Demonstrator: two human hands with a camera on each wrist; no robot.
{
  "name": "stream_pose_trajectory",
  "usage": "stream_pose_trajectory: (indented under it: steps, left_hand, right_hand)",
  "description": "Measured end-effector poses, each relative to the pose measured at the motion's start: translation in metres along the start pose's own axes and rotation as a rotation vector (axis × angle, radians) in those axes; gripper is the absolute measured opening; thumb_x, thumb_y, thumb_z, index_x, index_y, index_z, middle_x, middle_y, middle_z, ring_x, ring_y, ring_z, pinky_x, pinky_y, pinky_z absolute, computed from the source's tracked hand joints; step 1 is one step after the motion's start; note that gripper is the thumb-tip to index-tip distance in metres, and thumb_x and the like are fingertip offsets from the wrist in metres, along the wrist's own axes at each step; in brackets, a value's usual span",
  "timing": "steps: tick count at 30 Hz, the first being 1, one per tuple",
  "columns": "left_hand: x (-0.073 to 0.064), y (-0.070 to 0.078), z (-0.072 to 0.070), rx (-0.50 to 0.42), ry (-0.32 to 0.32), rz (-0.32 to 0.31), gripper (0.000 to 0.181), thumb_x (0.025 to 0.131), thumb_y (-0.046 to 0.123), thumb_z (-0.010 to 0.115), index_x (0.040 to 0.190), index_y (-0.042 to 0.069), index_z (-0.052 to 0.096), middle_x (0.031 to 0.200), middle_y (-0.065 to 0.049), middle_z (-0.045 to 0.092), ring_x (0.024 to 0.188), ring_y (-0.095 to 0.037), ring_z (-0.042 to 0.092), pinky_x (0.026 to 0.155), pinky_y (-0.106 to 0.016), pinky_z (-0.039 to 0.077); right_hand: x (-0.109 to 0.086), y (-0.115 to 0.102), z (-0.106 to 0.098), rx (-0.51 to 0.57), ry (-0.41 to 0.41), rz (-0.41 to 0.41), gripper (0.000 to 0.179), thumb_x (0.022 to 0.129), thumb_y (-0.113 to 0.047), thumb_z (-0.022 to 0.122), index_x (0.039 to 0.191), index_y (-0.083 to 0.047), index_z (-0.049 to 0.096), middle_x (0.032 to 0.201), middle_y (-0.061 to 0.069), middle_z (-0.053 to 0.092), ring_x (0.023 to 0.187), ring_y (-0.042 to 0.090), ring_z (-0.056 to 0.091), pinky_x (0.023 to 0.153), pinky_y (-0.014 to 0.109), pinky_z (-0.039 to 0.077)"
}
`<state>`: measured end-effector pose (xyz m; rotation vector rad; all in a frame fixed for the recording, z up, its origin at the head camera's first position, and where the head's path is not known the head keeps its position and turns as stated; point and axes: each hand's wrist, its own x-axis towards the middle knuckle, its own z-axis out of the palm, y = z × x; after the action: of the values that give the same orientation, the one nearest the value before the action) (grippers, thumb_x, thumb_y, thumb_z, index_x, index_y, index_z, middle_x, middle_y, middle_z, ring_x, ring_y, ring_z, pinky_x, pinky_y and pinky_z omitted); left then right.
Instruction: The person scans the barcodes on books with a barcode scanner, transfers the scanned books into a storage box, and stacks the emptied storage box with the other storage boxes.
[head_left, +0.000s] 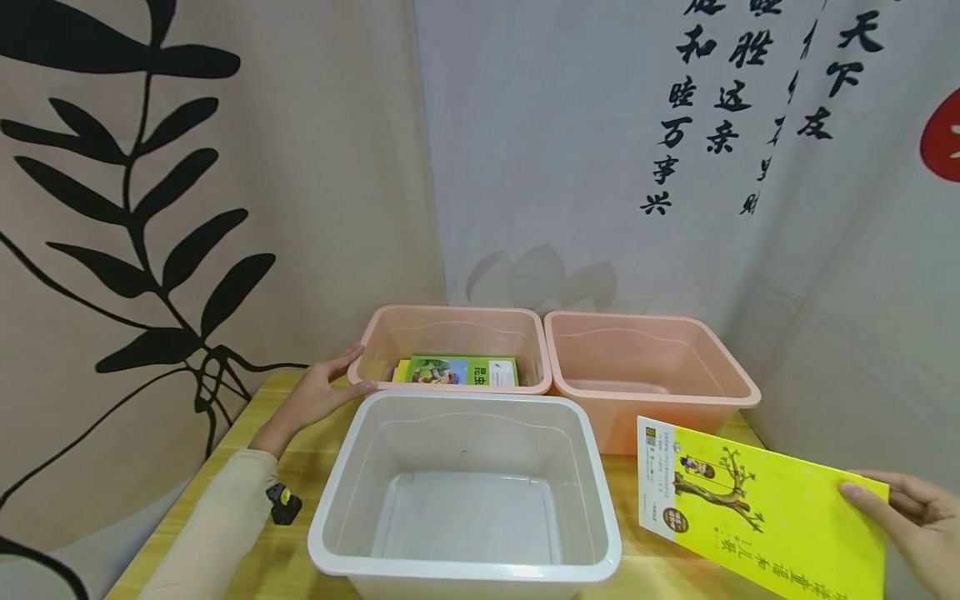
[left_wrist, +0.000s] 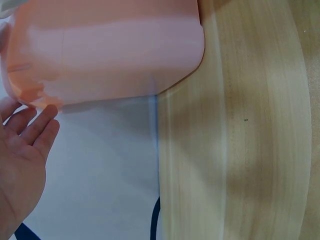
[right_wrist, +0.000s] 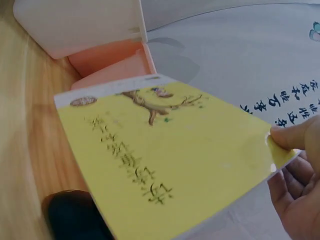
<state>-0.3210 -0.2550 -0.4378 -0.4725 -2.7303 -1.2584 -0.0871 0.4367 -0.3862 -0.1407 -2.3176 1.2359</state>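
Note:
My right hand (head_left: 918, 521) pinches a yellow book (head_left: 780, 500) at one corner, thumb on the cover and the other fingers beneath. A tree branch drawing and a white strip mark the cover, and the book is held up right of the white bin (head_left: 465, 575). My left hand (head_left: 318, 392) rests at the front left corner of the left pink bin (head_left: 457, 315). In the left wrist view its relaxed fingers (left_wrist: 45, 125) touch the pink rim. Inside that bin lies a green-and-yellow book (head_left: 465, 371) with a colourful picture.
A second pink bin (head_left: 652, 400) stands at the back right, side by side with the first. The white bin sits in front of both on the wooden table (head_left: 300, 542). Behind the table hangs a printed cloth (head_left: 555, 150) with dark writing.

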Motion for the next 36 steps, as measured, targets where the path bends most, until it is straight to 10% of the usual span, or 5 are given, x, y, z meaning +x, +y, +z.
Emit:
stream_pose_trajectory:
  steps: [18, 30, 36]
  left_hand:
    - [0.001, 0.0, 0.001, 0.006, -0.001, -0.016, 0.092, 0.091, 0.058, 0.07, 0.162, 0.016, 0.028, 0.17, -0.001, 0.018, 0.151, -0.043, 0.03, 0.113, -0.067, 0.034]
    - [0.0, 0.002, 0.0, 0.007, 0.015, -0.012, 0.093, 0.09, 0.059, 0.071, 0.163, 0.02, 0.027, 0.169, -0.005, 0.021, 0.148, -0.044, 0.035, 0.11, -0.067, 0.037]
    - [0.0, 0.001, 0.001, 0.004, 0.005, -0.014, 0.093, 0.091, 0.059, 0.07, 0.162, 0.019, 0.028, 0.17, 0.0, 0.019, 0.15, -0.043, 0.031, 0.112, -0.067, 0.035]
  right_hand:
    - [0.042, -0.035, -0.008, 0.127, 0.041, -0.191, 0.049, 0.097, 0.012, 0.06, 0.101, -0.036, 0.071, 0.08, -0.026, 0.073, 0.061, -0.005, 0.066, 0.064, 0.004, 0.048]
    - [0.086, -0.073, 0.003, 0.469, -0.029, -0.27, 0.034, 0.095, 0.015, 0.059, 0.1, -0.014, 0.077, 0.082, -0.009, 0.078, 0.061, 0.002, 0.069, 0.061, 0.008, 0.047]
    - [0.105, -0.09, 0.014, 0.339, -0.008, -0.231, 0.024, 0.098, 0.004, 0.063, 0.101, -0.017, 0.074, 0.081, -0.014, 0.076, 0.062, 0.002, 0.066, 0.066, 0.009, 0.045]
